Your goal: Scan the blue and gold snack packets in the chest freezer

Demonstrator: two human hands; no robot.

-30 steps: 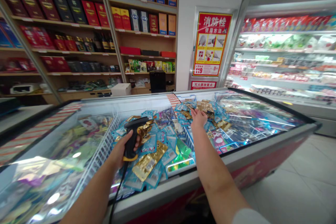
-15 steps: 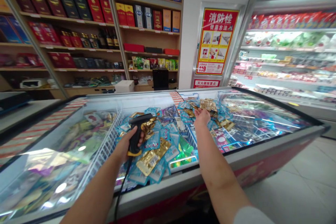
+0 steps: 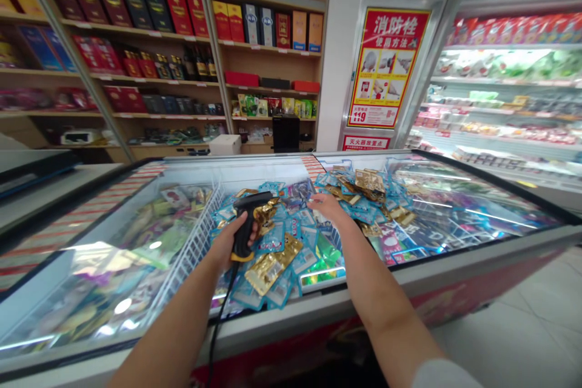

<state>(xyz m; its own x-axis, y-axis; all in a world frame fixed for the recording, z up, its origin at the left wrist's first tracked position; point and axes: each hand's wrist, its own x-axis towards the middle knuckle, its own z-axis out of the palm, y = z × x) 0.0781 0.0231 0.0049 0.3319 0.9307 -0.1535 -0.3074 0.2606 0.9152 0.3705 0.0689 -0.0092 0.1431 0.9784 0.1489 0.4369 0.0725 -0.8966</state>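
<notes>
My left hand (image 3: 234, 236) is wrapped round the grip of a black barcode scanner (image 3: 253, 199) with yellow trim. It hangs over a heap of blue packets (image 3: 273, 239) and shiny gold packets (image 3: 275, 264) in the freezer. My right hand (image 3: 326, 206) hovers beside some purple packets (image 3: 297, 190), its fingers stretched leftwards and slightly apart. Nothing clearly shows in those fingers. Just right of that hand lies another pile, with brown-gold packets (image 3: 369, 182) on top of blue ones. A green packet (image 3: 326, 253) sits below my right wrist.
A white wire divider (image 3: 191, 248) separates the left freezer section, under glass, from the packets. The scanner's cable (image 3: 222, 315) trails over the freezer's front edge (image 3: 282, 321). Shelves of boxed goods (image 3: 177, 9) stand behind, and a lit refrigerated display (image 3: 509, 85) is at right.
My right hand has left the brown-gold packets of the right pile and moved left towards the purple packets. The scanner stays in my left hand. The view has shifted slightly.
</notes>
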